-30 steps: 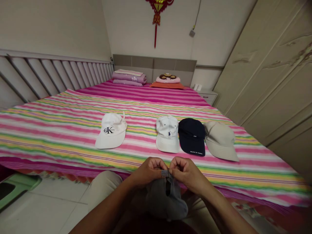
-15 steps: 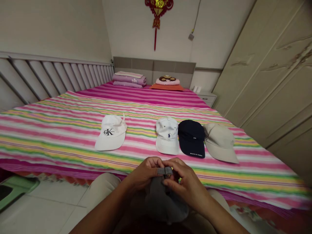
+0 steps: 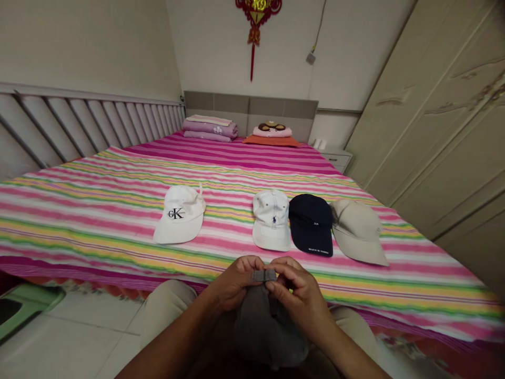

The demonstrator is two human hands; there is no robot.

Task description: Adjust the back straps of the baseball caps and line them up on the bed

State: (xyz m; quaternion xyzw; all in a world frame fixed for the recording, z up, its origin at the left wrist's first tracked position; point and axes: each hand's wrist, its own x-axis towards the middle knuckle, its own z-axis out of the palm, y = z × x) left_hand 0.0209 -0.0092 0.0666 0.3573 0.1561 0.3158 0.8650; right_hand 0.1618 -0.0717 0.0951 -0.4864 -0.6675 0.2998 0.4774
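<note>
A dark grey cap [image 3: 268,331] hangs between my hands above my lap, its back strap stretched across the top. My left hand [image 3: 235,281] pinches the left part of the strap. At the strap's right end, my right hand [image 3: 295,287] is closed on it with thumb and fingertips. Beyond them on the bed lie a white cap with black letters [image 3: 180,215] at the left, a white cap with a small blue logo [image 3: 271,220], a navy cap [image 3: 311,223] and a beige cap [image 3: 360,230], the last three side by side.
The striped bed sheet [image 3: 118,210] spreads before me. Folded purple bedding [image 3: 209,129] and an orange and pink pile [image 3: 271,138] lie by the headboard. A green plastic stool [image 3: 35,302] stands on the floor at the left; a wardrobe [image 3: 445,137] lines the right side.
My right thumb and fingers have shifted slightly onto the end of the strap, which now looks flatter and straighter. The caps on the bed have not moved.
</note>
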